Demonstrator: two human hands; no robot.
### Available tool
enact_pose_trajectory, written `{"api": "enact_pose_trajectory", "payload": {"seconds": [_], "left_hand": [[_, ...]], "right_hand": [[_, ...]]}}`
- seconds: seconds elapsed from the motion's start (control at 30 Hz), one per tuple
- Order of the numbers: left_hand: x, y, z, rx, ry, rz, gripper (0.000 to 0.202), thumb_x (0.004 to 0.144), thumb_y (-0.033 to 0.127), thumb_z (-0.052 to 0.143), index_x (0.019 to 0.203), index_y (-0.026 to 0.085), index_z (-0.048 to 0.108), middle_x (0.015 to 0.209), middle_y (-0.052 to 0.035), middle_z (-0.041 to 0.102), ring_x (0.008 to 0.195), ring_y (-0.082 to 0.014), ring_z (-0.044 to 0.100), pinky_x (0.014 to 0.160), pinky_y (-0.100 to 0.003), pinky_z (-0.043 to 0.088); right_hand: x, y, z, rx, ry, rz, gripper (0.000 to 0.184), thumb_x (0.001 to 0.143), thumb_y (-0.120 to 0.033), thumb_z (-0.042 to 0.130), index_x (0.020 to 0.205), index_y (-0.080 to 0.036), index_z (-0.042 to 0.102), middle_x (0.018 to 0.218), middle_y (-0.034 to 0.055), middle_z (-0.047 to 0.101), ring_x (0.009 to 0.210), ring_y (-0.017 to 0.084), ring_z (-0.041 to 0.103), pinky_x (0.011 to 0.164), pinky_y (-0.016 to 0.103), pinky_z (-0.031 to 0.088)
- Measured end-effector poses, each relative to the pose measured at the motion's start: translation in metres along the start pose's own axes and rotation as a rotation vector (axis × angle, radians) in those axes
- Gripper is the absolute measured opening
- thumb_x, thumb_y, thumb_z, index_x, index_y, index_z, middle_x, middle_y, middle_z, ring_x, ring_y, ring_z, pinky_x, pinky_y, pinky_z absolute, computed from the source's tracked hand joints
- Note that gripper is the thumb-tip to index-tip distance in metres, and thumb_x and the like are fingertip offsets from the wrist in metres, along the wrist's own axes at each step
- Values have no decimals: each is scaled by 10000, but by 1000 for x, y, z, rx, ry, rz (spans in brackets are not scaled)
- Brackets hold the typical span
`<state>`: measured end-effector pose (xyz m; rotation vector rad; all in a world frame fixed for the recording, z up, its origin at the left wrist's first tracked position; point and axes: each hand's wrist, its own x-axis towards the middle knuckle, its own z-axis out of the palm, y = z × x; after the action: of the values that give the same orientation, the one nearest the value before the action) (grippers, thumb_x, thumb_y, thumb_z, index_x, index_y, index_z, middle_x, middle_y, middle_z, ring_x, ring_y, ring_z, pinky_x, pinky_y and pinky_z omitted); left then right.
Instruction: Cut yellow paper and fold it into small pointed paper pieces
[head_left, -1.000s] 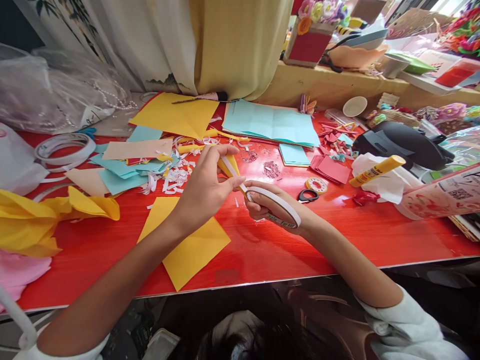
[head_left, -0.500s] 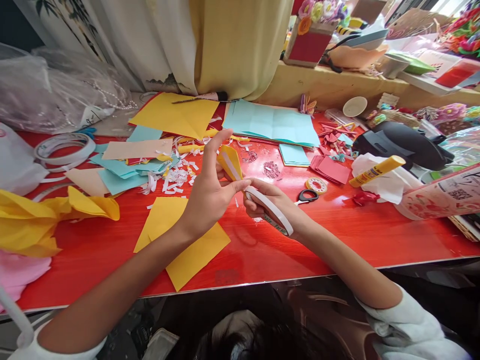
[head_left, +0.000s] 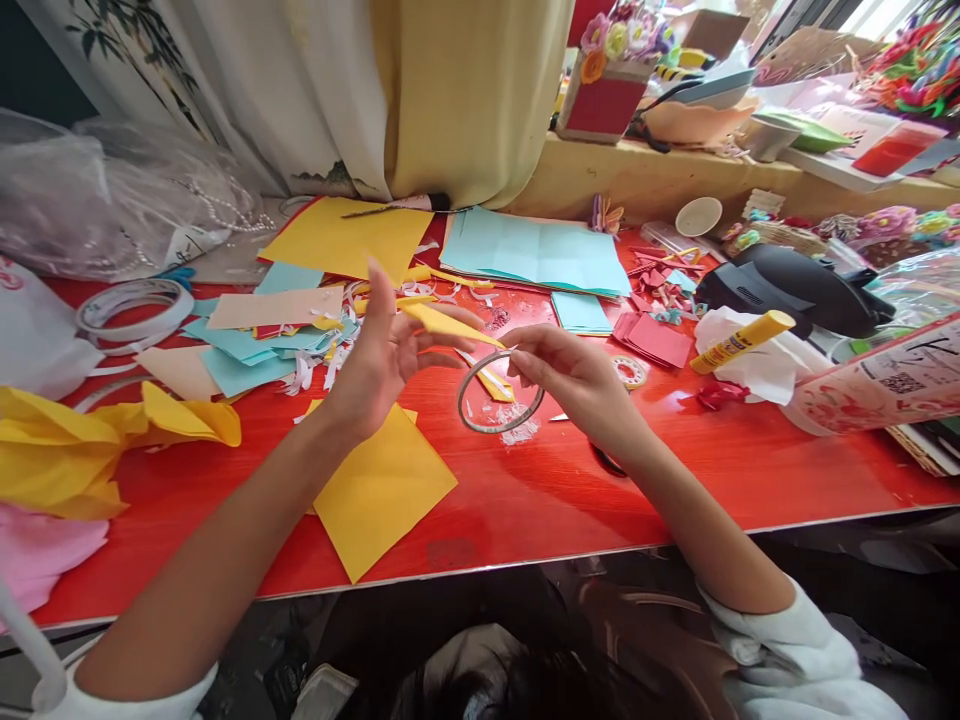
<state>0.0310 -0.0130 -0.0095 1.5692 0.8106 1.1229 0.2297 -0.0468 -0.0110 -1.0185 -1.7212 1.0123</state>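
My right hand [head_left: 570, 370] pinches a narrow roll of tape [head_left: 461, 400] at its top edge, and the ring hangs above the table. From these fingertips a folded yellow paper piece [head_left: 454, 326] stretches leftward; its far end lies against the fingers of my left hand [head_left: 379, 365]. That hand is open, thumb up and fingers spread; whether they bear on the paper I cannot tell. Seen through the ring, a second yellow folded piece [head_left: 495, 385] with a white strip lies on the table. Below my left hand rest yellow paper sheets [head_left: 386, 490].
Scissors [head_left: 606, 462] lie partly hidden under my right forearm. A small tape roll [head_left: 628, 372], red paper squares [head_left: 652, 338] and a yellow glue stick [head_left: 742, 342] are to the right. Blue sheets [head_left: 536, 250] lie behind; paper scraps and white tape rolls [head_left: 135, 315] stand left.
My left hand has opened, its fingers spreading away from the yellow piece. My right hand has turned, so the tape ring now hangs on the left of its fingertips. The yellow piece has tilted flatter.
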Motion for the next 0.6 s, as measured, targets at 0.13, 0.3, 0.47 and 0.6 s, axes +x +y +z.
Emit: {"api": "enact_pose_trajectory", "payload": {"seconds": [0.13, 0.3, 0.47, 0.6], "left_hand": [[-1, 11, -7, -55, -153, -263, 671, 866, 647, 234, 937, 152, 681, 810, -96, 674, 745, -201, 644, 683, -320, 520], [-3, 17, -6, 187, -281, -274, 246, 791, 426, 600, 805, 200, 694, 797, -17, 676, 793, -157, 624, 726, -253, 474], [-4, 14, -3, 337, -294, -252, 203, 763, 410, 635, 852, 248, 720, 810, 16, 687, 766, -135, 598, 658, -221, 423], [-4, 5, 2, 325, -279, -279, 194, 760, 396, 644, 760, 212, 708, 696, 22, 647, 625, -100, 532, 576, -214, 379]], "right_hand": [[-1, -1, -5, -286, 68, -204, 101, 881, -218, 537, 955, -171, 586, 862, 20, 622, 758, 108, 545, 643, 245, 425], [-3, -4, -7, -582, 91, -400, 121, 892, -145, 507, 989, -158, 578, 920, 43, 656, 771, 108, 579, 693, 246, 463], [-7, -1, -5, -740, -22, -471, 202, 910, -139, 466, 1103, -140, 527, 984, 84, 664, 850, 153, 608, 734, 290, 484], [-5, 1, -2, -759, -46, -433, 307, 911, -132, 454, 1218, -151, 449, 1000, 81, 666, 907, 182, 616, 785, 340, 488]]}}
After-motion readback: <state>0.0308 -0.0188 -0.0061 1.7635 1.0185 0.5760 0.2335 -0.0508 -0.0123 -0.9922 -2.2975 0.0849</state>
